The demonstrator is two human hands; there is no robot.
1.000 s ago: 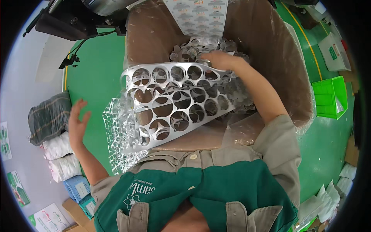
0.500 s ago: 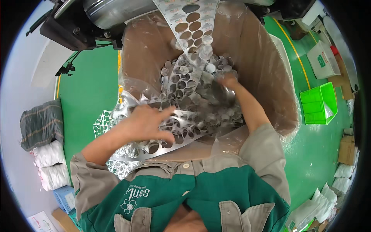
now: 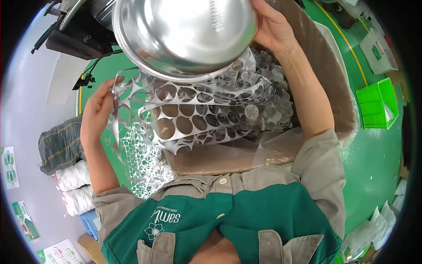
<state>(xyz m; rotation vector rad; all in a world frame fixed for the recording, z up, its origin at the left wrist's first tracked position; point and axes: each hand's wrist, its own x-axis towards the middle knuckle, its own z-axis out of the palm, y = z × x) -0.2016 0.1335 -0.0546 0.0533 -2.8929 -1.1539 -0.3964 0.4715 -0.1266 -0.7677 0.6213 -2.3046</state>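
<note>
A shiny round metal bowl [image 3: 184,35] is held up over the far side of a carton [image 3: 220,160], with the fingers of my right hand [image 3: 274,28] closed on its right rim. Below the bowl lies a silvery foil strip punched with rows of round holes [image 3: 184,110]. My left hand [image 3: 97,112] pinches the left end of this strip, beyond the carton's left edge. Loose foil discs [image 3: 281,97] are heaped in the carton, partly under the strip. The bowl hides the carton's far part.
Transparent plastic film [image 3: 277,147] lines the carton. More punched foil [image 3: 147,158] hangs or lies outside its near-left corner. A black machine bracket [image 3: 81,37] stands at the far left. To the right, a bright green bin [image 3: 376,105] sits on the green floor.
My right hand has come up from among the discs with the bowl. My left hand has moved left and taken hold of the strip, pulling it leftward. The hanging strip is now hidden.
</note>
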